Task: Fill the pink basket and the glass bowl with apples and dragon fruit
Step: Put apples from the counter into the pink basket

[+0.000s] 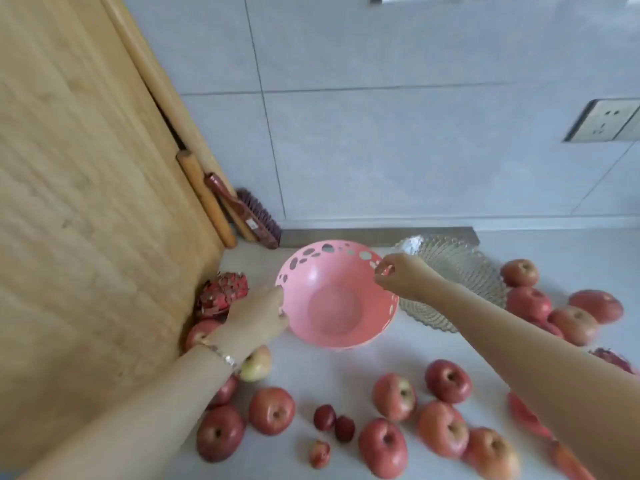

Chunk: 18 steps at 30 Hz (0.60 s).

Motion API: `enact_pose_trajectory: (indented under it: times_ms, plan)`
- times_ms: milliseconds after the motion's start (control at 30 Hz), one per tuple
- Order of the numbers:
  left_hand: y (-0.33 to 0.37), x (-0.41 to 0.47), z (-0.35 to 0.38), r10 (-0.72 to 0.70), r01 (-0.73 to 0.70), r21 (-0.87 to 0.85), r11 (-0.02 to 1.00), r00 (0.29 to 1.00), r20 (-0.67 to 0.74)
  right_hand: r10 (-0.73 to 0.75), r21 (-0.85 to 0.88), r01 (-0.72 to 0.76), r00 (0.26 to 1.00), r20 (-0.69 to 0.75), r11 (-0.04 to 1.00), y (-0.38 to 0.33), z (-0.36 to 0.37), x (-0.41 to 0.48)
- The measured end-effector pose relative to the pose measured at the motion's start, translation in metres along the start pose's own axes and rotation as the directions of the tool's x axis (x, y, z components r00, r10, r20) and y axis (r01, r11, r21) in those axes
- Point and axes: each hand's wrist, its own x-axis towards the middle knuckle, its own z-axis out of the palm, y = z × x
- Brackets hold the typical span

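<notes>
Gripping pink basket (334, 306) rim, both hands

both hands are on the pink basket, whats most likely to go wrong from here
The pink basket sits tilted with the left hand and right hand on its rim, so it could tip when fruit drops in. The glass bowl is close behind the right hand and might get knocked. Loose apples could roll.

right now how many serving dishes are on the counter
2: pink perforated plastic basket at centre; clear ribbed glass bowl just right of it, partly behind an arm.
</notes>
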Motion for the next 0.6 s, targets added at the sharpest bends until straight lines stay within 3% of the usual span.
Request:
enact_pose_trajectory:
  times_ms: [133,300,433,600]
  plan:
    - [-0.027,-0.025,0.039,-0.064,0.047,0.118,0.992,0.987,0.146,-0.03,-0.037,0.032,0.998,0.051,0.999,-0.009,0.029,-0.005]
    - [-0.054,-0.026,0.081,-0.013,-0.013,0.207,0.978,0.992,0.123,-0.086,0.018,0.084,0.983,0.159,0.996,-0.037,0.085,-0.015]
    - [-0.063,-0.016,0.096,0.023,-0.056,0.242,0.969,0.99,0.138,-0.169,-0.038,0.189,0.937,0.305,0.981,-0.06,0.137,-0.022]
    - [-0.073,-0.007,0.107,0.018,-0.065,0.217,0.974,0.976,0.215,0.027,-0.262,0.112,0.879,0.477,0.959,-0.078,0.192,-0.025]
